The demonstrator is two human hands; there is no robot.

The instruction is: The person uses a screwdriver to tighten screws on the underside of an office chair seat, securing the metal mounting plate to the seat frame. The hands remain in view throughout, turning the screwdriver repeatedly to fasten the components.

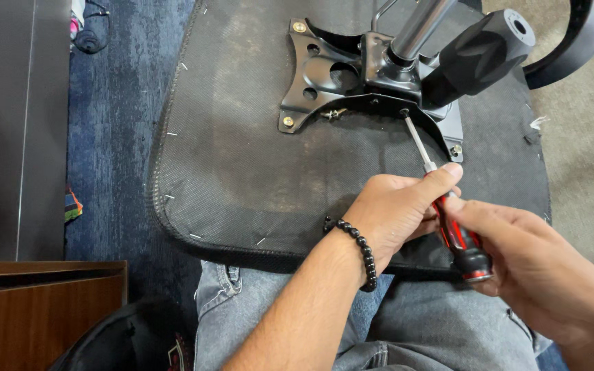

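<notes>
Both hands on one screwdriver (448, 206) — left hand (393, 213) closed round the shaft end, right hand (531, 261) closed round the red-black handle. Tip sits at a screw (404, 112) on the black metal plate (324, 75) — underside of upturned chair seat (242, 165), resting on the person's lap.

No packages, labels, signs or screens show anywhere in this view from the head camera.

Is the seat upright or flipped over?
Flipped: the seat shows its black fabric underside, with the metal plate and gas cylinder facing up.
</notes>
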